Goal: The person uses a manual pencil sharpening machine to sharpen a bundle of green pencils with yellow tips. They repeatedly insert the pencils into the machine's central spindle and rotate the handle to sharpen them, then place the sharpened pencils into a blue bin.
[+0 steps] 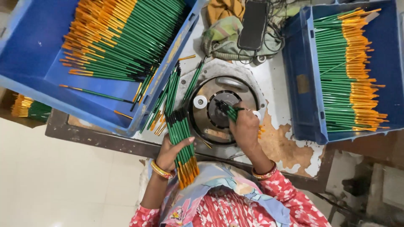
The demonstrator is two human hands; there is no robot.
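Note:
My left hand [172, 152] grips a thick bundle of green brushes with orange ends [182, 138], held upright near the table's front edge. My right hand [244, 128] holds a few green brushes [229, 111] with their tips pushed toward the dark centre of a round metal machine [225, 110] set into the table. More loose green brushes [168, 94] lie fanned out on the table to the left of the machine.
A blue crate [33, 54] full of green-and-orange brushes sits tilted at the upper left. A second blue crate [303, 84] with neatly laid brushes stands at the right. Cloth, cables and a black phone [253, 24] lie behind the machine. The table's paint is chipped [282, 143].

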